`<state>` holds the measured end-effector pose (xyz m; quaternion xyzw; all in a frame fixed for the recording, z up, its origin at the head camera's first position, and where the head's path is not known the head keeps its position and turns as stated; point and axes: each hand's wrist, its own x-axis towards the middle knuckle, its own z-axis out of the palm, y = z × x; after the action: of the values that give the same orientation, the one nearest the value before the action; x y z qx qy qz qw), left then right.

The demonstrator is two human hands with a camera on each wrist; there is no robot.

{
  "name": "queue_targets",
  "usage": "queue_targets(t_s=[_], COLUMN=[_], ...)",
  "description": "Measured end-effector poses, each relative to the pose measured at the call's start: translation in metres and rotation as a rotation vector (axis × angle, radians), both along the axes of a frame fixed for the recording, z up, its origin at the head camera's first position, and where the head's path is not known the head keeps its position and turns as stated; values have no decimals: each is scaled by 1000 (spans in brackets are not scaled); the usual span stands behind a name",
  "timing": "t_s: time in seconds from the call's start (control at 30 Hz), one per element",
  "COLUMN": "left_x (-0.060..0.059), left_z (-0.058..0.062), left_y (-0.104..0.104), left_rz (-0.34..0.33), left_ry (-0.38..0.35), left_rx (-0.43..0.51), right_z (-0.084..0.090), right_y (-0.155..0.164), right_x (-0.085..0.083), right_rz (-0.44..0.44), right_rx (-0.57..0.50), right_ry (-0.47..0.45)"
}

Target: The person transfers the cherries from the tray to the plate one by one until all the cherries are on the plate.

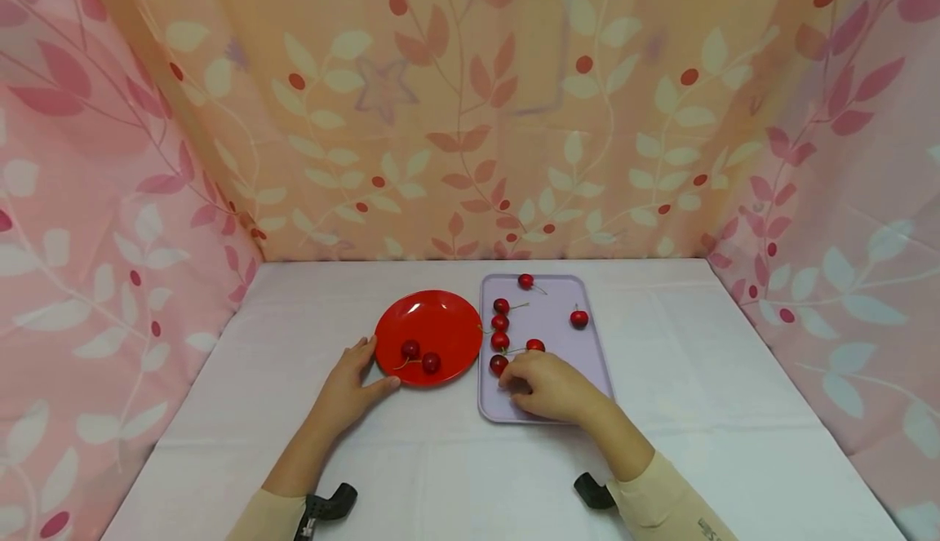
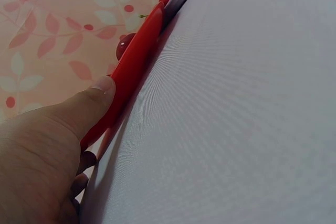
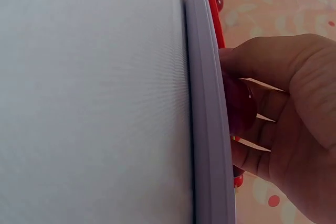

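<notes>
A red plate (image 1: 455, 321) lies on the table with two dark red cherries (image 1: 431, 362) on it. My left hand (image 1: 352, 386) holds its near left rim, with the thumb (image 2: 105, 88) against the edge and the fingers round the side. Just right of the plate is a lilac tray (image 1: 547, 312) with several stemmed cherries (image 1: 500, 323). Over the tray's near part my right hand (image 1: 551, 386) reaches down, its fingertips beside a cherry (image 1: 498, 364). In the right wrist view another cherry (image 3: 241, 106) shows between the spread thumb and fingers; no grip on it is visible.
A white cloth covers the table (image 1: 441, 476). Floral curtains (image 1: 455, 117) stand behind and at both sides. On the tray, a cherry (image 1: 578, 318) lies toward the right edge and another cherry (image 1: 525, 281) at the far edge. Black wrist mounts (image 1: 330, 502) are on both sleeves.
</notes>
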<state>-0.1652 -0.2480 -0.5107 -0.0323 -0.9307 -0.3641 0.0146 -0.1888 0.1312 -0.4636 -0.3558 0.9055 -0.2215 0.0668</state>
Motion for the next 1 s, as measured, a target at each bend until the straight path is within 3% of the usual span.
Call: queue_targets(t_s=[0.3, 0.63, 1.0], left_x=[1, 3, 1], left_z=[0, 2, 1], left_y=[0, 1, 0], left_rz=[-5, -4, -3], left_ry=[7, 5, 5], left_rx=[9, 10, 0], right_z=[-6, -8, 3], right_y=[-1, 0, 14], right_x=[-1, -1, -7], right_rz=[12, 10, -73], right_rx=[-6, -2, 8], right_ry=[71, 76, -33])
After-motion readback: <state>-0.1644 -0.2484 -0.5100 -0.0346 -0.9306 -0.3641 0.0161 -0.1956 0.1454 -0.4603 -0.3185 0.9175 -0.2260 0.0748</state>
